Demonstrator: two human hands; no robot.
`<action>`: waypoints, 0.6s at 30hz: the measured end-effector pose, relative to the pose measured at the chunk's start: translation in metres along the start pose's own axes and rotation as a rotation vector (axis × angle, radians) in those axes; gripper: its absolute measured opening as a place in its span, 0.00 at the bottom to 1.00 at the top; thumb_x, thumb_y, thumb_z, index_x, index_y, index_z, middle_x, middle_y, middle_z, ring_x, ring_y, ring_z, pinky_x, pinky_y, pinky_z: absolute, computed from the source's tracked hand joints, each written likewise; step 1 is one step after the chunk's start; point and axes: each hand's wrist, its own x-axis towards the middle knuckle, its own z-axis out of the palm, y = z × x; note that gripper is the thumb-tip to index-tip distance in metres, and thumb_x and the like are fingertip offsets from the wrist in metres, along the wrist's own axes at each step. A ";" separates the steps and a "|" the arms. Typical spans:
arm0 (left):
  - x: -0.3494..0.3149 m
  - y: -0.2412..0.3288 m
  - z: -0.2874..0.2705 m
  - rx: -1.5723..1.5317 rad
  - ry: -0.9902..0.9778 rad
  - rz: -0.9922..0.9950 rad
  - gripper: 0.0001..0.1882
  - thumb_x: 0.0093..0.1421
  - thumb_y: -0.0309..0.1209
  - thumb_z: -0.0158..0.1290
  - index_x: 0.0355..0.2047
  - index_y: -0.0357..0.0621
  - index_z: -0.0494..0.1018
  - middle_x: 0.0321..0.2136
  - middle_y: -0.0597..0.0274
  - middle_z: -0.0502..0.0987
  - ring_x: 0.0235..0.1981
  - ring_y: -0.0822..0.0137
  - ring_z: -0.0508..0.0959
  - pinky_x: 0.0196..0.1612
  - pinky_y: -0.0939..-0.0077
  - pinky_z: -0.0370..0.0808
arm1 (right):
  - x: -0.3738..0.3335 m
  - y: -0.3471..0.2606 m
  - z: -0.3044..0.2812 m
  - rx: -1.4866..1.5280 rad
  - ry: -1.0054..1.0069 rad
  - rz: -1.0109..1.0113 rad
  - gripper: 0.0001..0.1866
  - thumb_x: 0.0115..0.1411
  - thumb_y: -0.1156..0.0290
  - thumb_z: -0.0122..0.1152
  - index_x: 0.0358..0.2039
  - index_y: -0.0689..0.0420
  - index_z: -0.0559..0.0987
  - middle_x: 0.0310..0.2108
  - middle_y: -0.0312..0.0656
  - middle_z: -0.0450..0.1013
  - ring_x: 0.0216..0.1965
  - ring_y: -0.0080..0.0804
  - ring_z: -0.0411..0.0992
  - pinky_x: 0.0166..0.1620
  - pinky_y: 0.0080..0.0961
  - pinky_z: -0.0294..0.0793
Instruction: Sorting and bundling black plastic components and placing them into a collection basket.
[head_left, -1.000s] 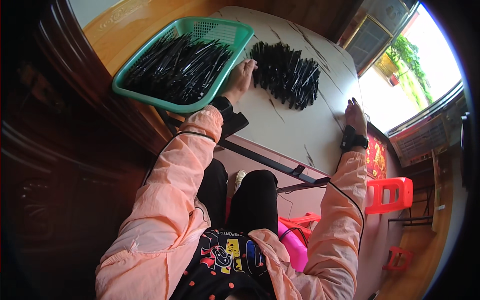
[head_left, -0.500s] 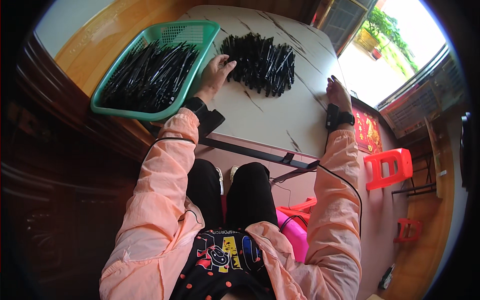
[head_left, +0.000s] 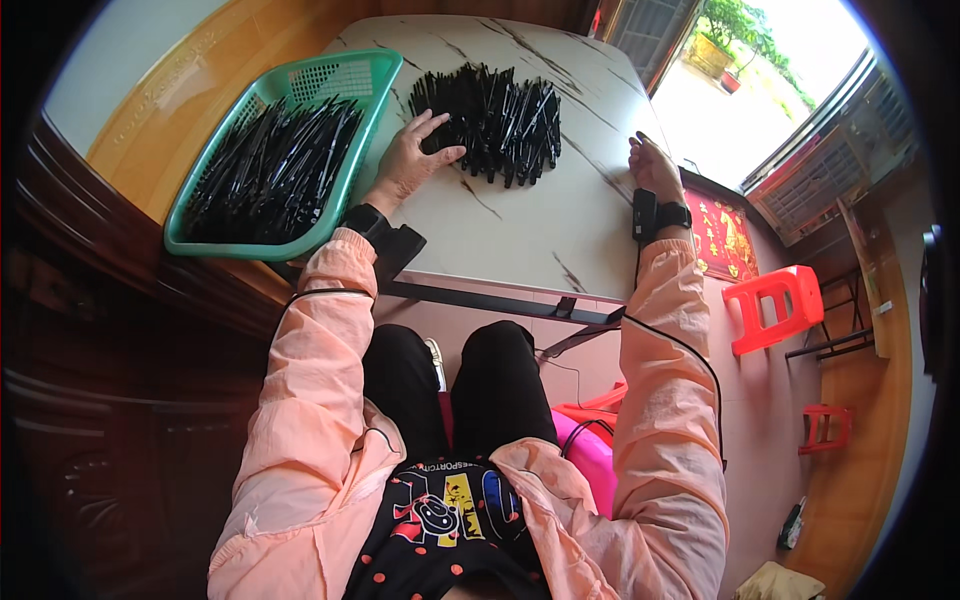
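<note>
A thick pile of slim black pen-like sticks (head_left: 490, 125) lies on the marble-patterned table (head_left: 520, 240). My left hand (head_left: 405, 165) is at the pile's left side, open, with fingers and thumb apart; the fingertips reach its edge. Left of that hand stands a green plastic basket (head_left: 340, 215) full of similar black sticks (head_left: 275, 170). My right hand (head_left: 655, 168) is by the table's right edge, away from the pile. Its fingers are curled together, and what they hold, if anything, cannot be made out.
A red plastic stool (head_left: 775, 308) stands on the floor to the right, with a smaller red stool (head_left: 826, 428) beyond it. A red printed mat (head_left: 722, 238) lies near the doorway. Dark carved wooden furniture (head_left: 130, 400) fills the left side. Cords run along both my sleeves.
The view has shifted slightly, moving table, basket and pile leftward. My left hand's fingers have spread wider beside the pile. My right hand remains by the right edge.
</note>
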 end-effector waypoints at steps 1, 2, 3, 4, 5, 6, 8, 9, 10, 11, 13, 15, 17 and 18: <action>0.000 0.000 0.000 -0.002 -0.005 0.002 0.34 0.46 0.51 0.60 0.50 0.47 0.70 0.56 0.46 0.61 0.58 0.54 0.62 0.59 0.70 0.58 | -0.001 0.000 0.002 0.001 0.005 -0.002 0.11 0.61 0.74 0.48 0.43 0.63 0.71 0.33 0.46 0.73 0.29 0.27 0.70 0.31 0.20 0.72; -0.001 -0.001 0.000 0.036 -0.030 -0.003 0.32 0.47 0.49 0.60 0.50 0.47 0.70 0.57 0.46 0.61 0.58 0.54 0.62 0.59 0.69 0.58 | -0.002 0.000 0.003 -0.003 0.010 -0.005 0.11 0.61 0.74 0.48 0.42 0.63 0.71 0.33 0.46 0.73 0.29 0.27 0.70 0.31 0.20 0.72; -0.002 -0.001 0.000 0.075 -0.056 -0.009 0.30 0.47 0.47 0.60 0.49 0.47 0.71 0.57 0.47 0.61 0.58 0.54 0.61 0.59 0.68 0.58 | -0.003 0.000 0.004 -0.008 0.015 -0.008 0.11 0.61 0.74 0.48 0.42 0.63 0.71 0.33 0.46 0.73 0.29 0.27 0.70 0.31 0.20 0.72; -0.002 -0.002 0.001 0.113 -0.080 -0.013 0.28 0.48 0.45 0.60 0.48 0.48 0.72 0.57 0.47 0.60 0.59 0.55 0.61 0.59 0.67 0.58 | -0.003 0.000 0.004 -0.013 0.019 -0.012 0.10 0.61 0.74 0.48 0.42 0.63 0.71 0.33 0.46 0.73 0.29 0.27 0.70 0.31 0.20 0.72; -0.002 -0.002 0.001 0.112 -0.083 -0.011 0.28 0.48 0.45 0.60 0.48 0.48 0.72 0.57 0.47 0.60 0.59 0.55 0.61 0.59 0.67 0.58 | -0.003 0.000 0.003 -0.012 0.023 -0.014 0.10 0.61 0.74 0.48 0.42 0.63 0.71 0.33 0.46 0.73 0.29 0.27 0.70 0.31 0.20 0.72; -0.001 -0.003 0.002 0.097 -0.076 -0.013 0.26 0.49 0.44 0.59 0.47 0.48 0.73 0.57 0.47 0.61 0.58 0.54 0.62 0.59 0.67 0.58 | -0.003 -0.001 0.003 -0.015 0.020 -0.017 0.10 0.61 0.74 0.48 0.42 0.63 0.71 0.33 0.47 0.73 0.29 0.27 0.70 0.31 0.20 0.72; 0.000 -0.004 0.003 0.067 -0.061 -0.018 0.22 0.50 0.42 0.58 0.45 0.47 0.75 0.56 0.48 0.63 0.58 0.54 0.63 0.59 0.67 0.58 | -0.003 -0.002 0.001 -0.022 0.015 -0.024 0.10 0.61 0.74 0.48 0.42 0.64 0.71 0.34 0.48 0.73 0.29 0.27 0.70 0.31 0.20 0.72; 0.001 -0.006 0.002 0.068 -0.063 -0.018 0.22 0.50 0.42 0.58 0.45 0.47 0.75 0.56 0.48 0.63 0.58 0.54 0.63 0.59 0.67 0.58 | -0.003 -0.001 0.002 -0.020 0.016 -0.023 0.10 0.61 0.74 0.48 0.42 0.64 0.71 0.34 0.48 0.73 0.29 0.27 0.70 0.31 0.20 0.72; 0.001 -0.007 0.002 0.050 -0.057 -0.025 0.21 0.51 0.42 0.58 0.44 0.47 0.75 0.56 0.47 0.63 0.57 0.54 0.63 0.59 0.67 0.58 | -0.002 0.000 0.002 -0.015 0.017 -0.026 0.10 0.61 0.74 0.47 0.42 0.64 0.71 0.34 0.48 0.73 0.29 0.27 0.71 0.31 0.20 0.72; 0.002 -0.009 0.001 0.032 -0.050 -0.031 0.21 0.51 0.41 0.57 0.44 0.47 0.75 0.55 0.47 0.64 0.57 0.54 0.64 0.59 0.66 0.58 | -0.002 0.001 0.003 -0.010 0.017 -0.028 0.10 0.61 0.74 0.47 0.42 0.64 0.70 0.34 0.48 0.73 0.29 0.28 0.71 0.31 0.20 0.72; 0.002 -0.012 -0.001 0.016 -0.045 -0.039 0.20 0.51 0.40 0.57 0.44 0.47 0.75 0.55 0.47 0.64 0.57 0.54 0.64 0.59 0.66 0.58 | -0.002 0.002 0.004 -0.003 0.017 -0.029 0.10 0.61 0.74 0.47 0.42 0.64 0.70 0.34 0.48 0.73 0.29 0.28 0.71 0.31 0.20 0.72; 0.002 -0.011 -0.002 0.007 -0.039 -0.052 0.20 0.52 0.40 0.57 0.44 0.47 0.74 0.55 0.47 0.64 0.57 0.54 0.63 0.59 0.66 0.57 | -0.002 0.000 0.003 -0.013 0.017 -0.029 0.11 0.61 0.74 0.47 0.42 0.64 0.70 0.34 0.48 0.73 0.29 0.28 0.71 0.30 0.20 0.72; 0.002 -0.009 -0.001 0.002 -0.038 -0.059 0.21 0.52 0.40 0.56 0.45 0.47 0.74 0.55 0.47 0.65 0.58 0.55 0.63 0.59 0.66 0.57 | -0.003 -0.001 0.003 -0.017 0.019 -0.028 0.11 0.61 0.74 0.47 0.42 0.64 0.70 0.34 0.49 0.73 0.29 0.28 0.71 0.30 0.20 0.72; 0.002 -0.008 0.000 0.017 0.000 -0.024 0.22 0.51 0.42 0.57 0.46 0.48 0.73 0.54 0.47 0.65 0.58 0.53 0.62 0.59 0.65 0.57 | -0.003 -0.001 0.004 -0.016 0.016 -0.024 0.11 0.61 0.74 0.47 0.42 0.64 0.70 0.34 0.49 0.73 0.29 0.28 0.71 0.30 0.20 0.72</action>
